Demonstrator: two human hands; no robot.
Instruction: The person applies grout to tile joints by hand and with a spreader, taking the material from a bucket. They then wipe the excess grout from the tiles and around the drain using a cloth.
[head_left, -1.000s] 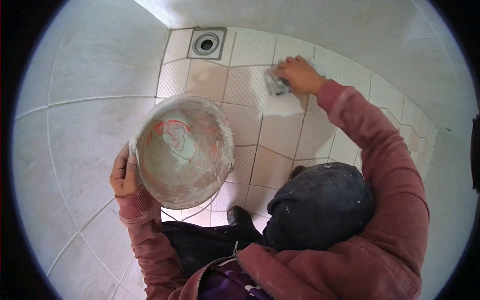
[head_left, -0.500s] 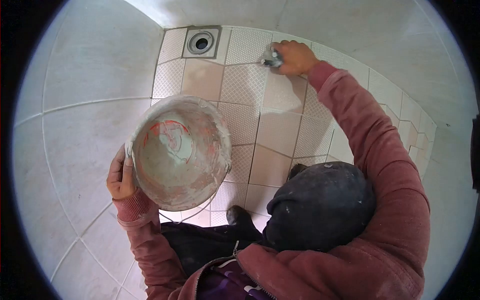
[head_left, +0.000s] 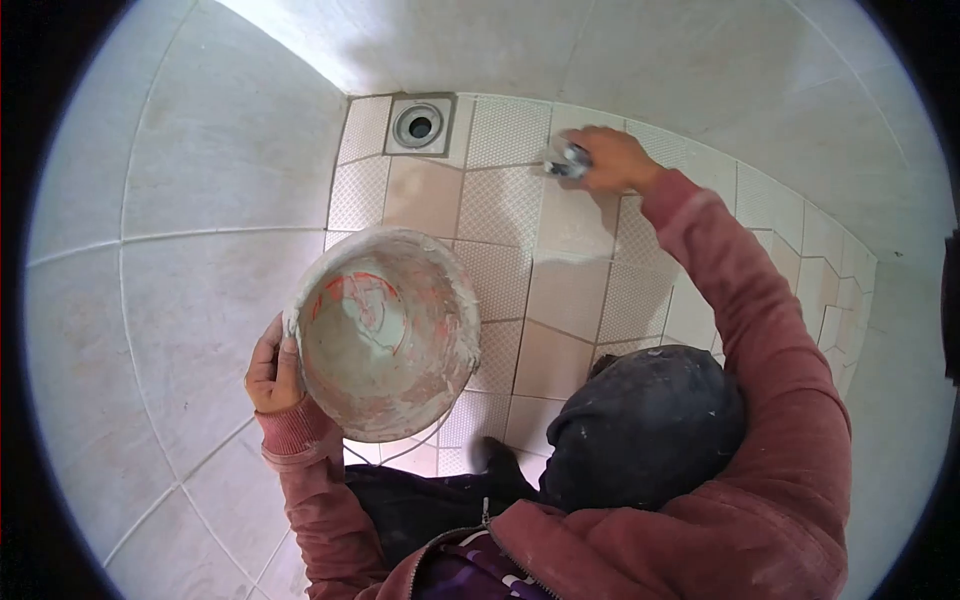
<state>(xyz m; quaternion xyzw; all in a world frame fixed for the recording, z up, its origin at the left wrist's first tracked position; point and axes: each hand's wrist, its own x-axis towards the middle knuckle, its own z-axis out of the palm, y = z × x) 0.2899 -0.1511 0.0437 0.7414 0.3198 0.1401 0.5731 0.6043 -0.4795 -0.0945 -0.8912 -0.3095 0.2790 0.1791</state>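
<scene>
My left hand grips the rim of a bucket, thumb and fingers over its left edge. The bucket tilts so that I look into it; pale grey paste coats its walls, and reddish-orange patches show through at the bottom. Stretched out over the floor near the far wall, my right hand is closed around a small grey-white and dark tool. Motion blurs that tool, and I cannot tell its exact kind. It is close over the patterned floor tiles, right of the drain.
A square floor drain with a round opening sits in the far left corner. Grey tiled walls rise at the left, back and right. My dark-trousered knee is bent below my right arm. The bucket's wire handle hangs at its near side.
The camera view has tilted, so everything sits lower and slightly to the right. My right hand has moved slightly toward me with the tool. My left hand keeps its hold on the bucket.
</scene>
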